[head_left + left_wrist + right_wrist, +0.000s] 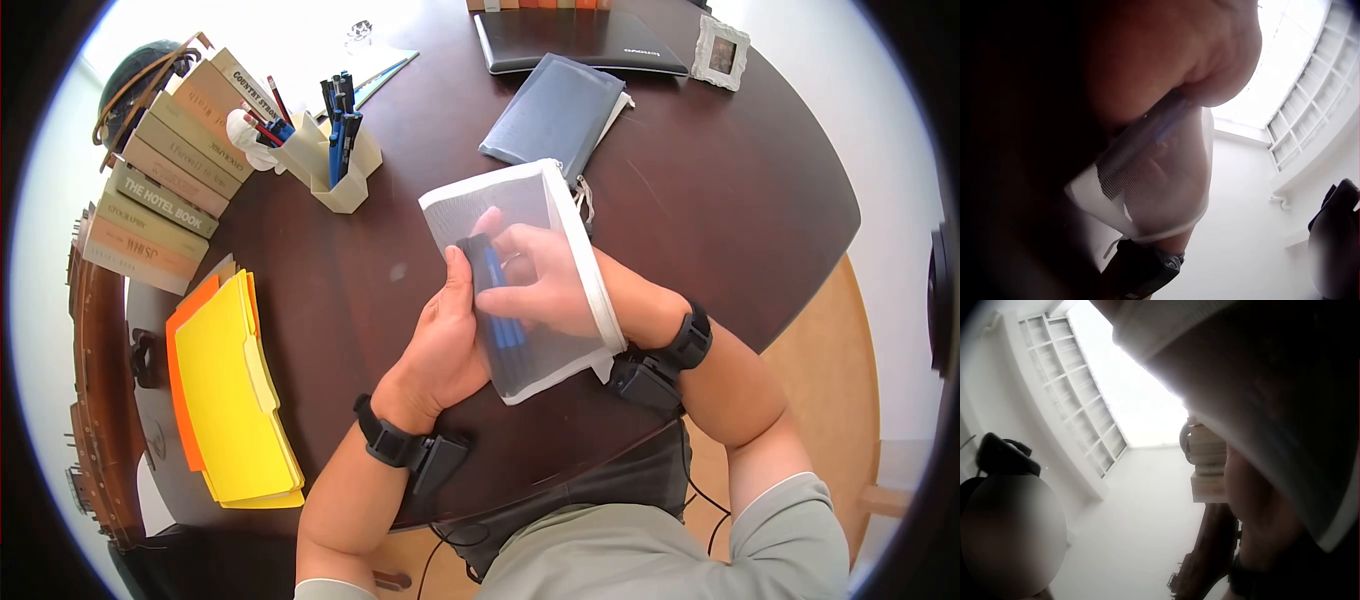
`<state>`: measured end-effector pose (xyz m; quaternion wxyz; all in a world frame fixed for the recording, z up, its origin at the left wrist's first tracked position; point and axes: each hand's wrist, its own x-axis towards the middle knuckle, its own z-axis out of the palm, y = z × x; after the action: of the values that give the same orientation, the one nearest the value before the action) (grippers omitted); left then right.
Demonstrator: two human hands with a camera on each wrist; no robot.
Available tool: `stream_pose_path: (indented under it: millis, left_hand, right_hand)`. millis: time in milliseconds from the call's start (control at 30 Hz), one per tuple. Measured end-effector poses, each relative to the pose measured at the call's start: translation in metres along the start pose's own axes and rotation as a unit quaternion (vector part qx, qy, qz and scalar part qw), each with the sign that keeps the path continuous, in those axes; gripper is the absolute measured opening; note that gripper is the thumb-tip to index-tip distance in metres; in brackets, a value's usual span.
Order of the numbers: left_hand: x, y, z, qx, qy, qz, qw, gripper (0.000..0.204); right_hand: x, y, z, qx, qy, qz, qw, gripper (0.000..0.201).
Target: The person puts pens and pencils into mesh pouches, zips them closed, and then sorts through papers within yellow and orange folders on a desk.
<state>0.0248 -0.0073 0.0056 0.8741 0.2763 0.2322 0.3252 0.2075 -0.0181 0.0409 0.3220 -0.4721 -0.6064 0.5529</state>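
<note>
A white translucent mesh pouch (548,370) with a pale zippered rim is held over the table, its opening toward the right. Blue and dark pens (508,335) show through its mesh in a bundle. From outside, the left hand (445,340) grips the pouch's left side, thumb up along the bundle. My right hand (545,275) reaches in through the opening, its fingers and thumb curled around the pens inside. In the left wrist view, the mesh pouch (1166,181) hangs below the left hand (1172,56).
Yellow folders (225,390) lie at left, near a row of books (165,190). A pen holder (345,190) stands behind the hands. A blue-grey folder (550,110) lies before a closed laptop (580,45), with a photo frame (720,55) at right.
</note>
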Motion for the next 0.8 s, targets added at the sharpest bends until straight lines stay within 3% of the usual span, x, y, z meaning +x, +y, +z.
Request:
stream_pose_path:
  millis: [167, 333, 567, 767, 800]
  left_hand:
    - [-0.002, 0.0, 0.005, 0.01, -0.008, 0.017, 1.0, 0.061]
    - [-0.002, -0.002, -0.001, -0.008, 0.005, 0.002, 1.0, 0.061]
    - [0.0, -0.001, 0.003, 0.041, -0.005, 0.055, 0.998, 0.062]
    - [0.002, 0.002, 0.001, 0.008, -0.017, 0.096, 0.995, 0.063]
    - [0.003, 0.003, -0.001, -0.005, -0.016, 0.097, 0.995, 0.063]
  right_hand:
    - [0.003, 0.001, -0.001, 0.004, -0.024, 0.008, 1.0, 0.042]
    - [0.0, -0.013, -0.004, 0.014, -0.044, 0.056, 0.997, 0.047]
    - [0.002, -0.013, -0.006, -0.003, -0.017, 0.116, 0.993, 0.043]
    - [0.003, -0.008, -0.014, 0.16, 0.055, 0.005, 0.986, 0.036]
    - [0.006, -0.005, -0.018, 0.136, 0.082, 0.025, 0.987, 0.033]
